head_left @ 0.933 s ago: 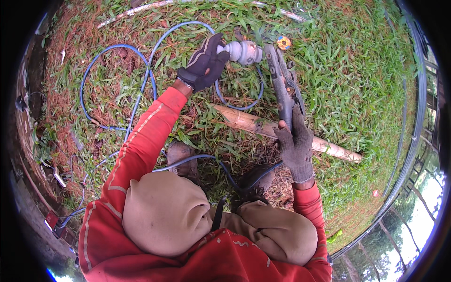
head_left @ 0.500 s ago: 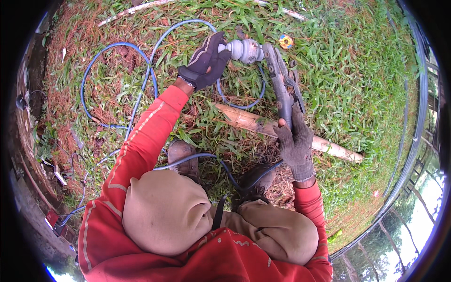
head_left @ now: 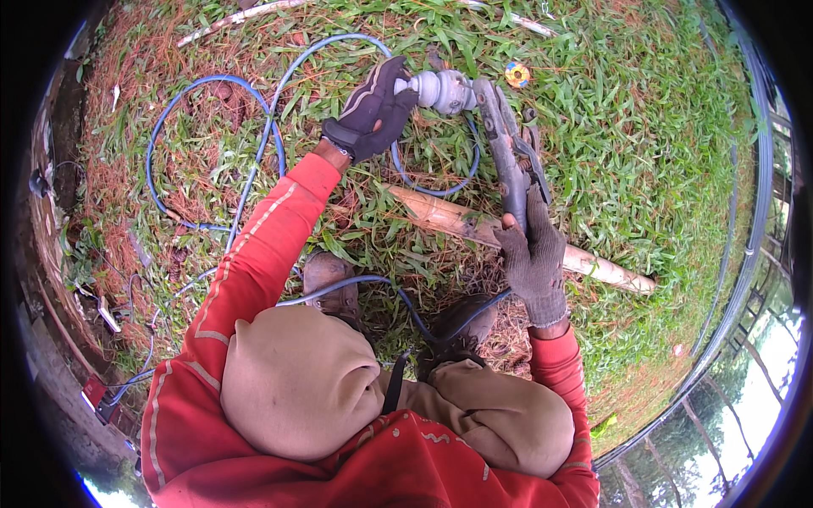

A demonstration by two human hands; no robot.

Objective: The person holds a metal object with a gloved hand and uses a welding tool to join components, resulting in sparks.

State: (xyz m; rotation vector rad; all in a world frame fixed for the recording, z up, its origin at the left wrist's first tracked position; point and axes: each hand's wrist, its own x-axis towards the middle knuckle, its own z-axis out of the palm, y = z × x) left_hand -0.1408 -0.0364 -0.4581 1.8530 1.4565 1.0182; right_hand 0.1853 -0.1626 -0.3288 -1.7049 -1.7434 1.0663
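My left hand (head_left: pixel 373 114), in a dark glove, closes round the left end of a grey stepped metal fitting (head_left: pixel 449 91). The fitting lies level above the grass, its right end against the head of a long dark-grey metal tool (head_left: pixel 506 140) with two arms. I cannot tell the tool's exact kind. My right hand (head_left: pixel 535 258), in a grey-brown knit glove, is wrapped round the tool's lower end, thumb on the left side. The palm hides part of the handle. Both forearms are in red sleeves.
Blue hose (head_left: pixel 326 38) loops over the grass and passes by my boots (head_left: pixel 330 279). A split bamboo pole (head_left: pixel 449 220) lies under the tool. Beyond the tool sits a small round orange-and-blue spool (head_left: pixel 517 74). Pale sticks (head_left: pixel 237 19) lie at the far side.
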